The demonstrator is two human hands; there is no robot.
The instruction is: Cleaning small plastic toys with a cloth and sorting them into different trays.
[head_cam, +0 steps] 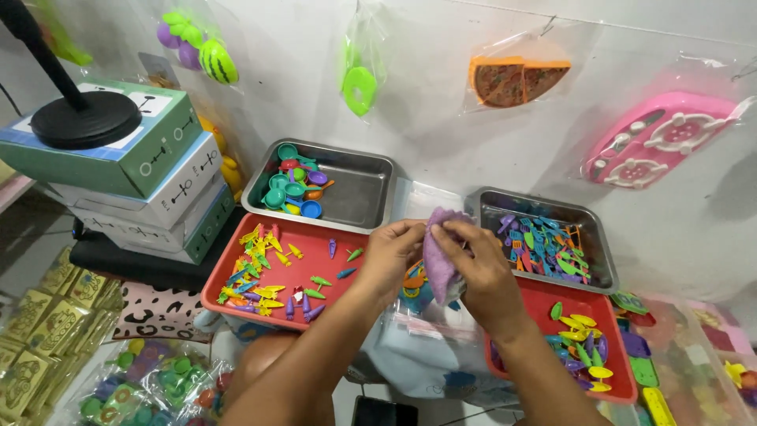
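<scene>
A purple cloth (438, 256) is held between both hands above the middle of the work area, over a clear bag (430, 315) with colourful contents. The left hand (390, 256) is closed, its fingertips pinching the cloth's upper left edge. The right hand (477, 272) is curled around the cloth from the right, thumb and fingers gripping its top fold; the cloth hangs down between the 2 hands.

To the left, a red tray (315, 241) is seen with small yellow, purple and green toy pieces (264, 276) scattered on it. Behind it, a steel tray (359, 189) holds little toy pans and cups (296, 185) in teal, blue and red. To the right, a second steel tray (583, 221) is filled with small toy utensils (540, 244), and a second red tray (552, 304) in front of it carries yellow and purple pieces (583, 347).

At far left, 3 stacked boxes (150, 181) are topped by a black round stand base (85, 120). On the wall, bagged toys are hung: a green ring (359, 88), pizza slices (516, 79) and a pink toy stove (658, 138)
</scene>
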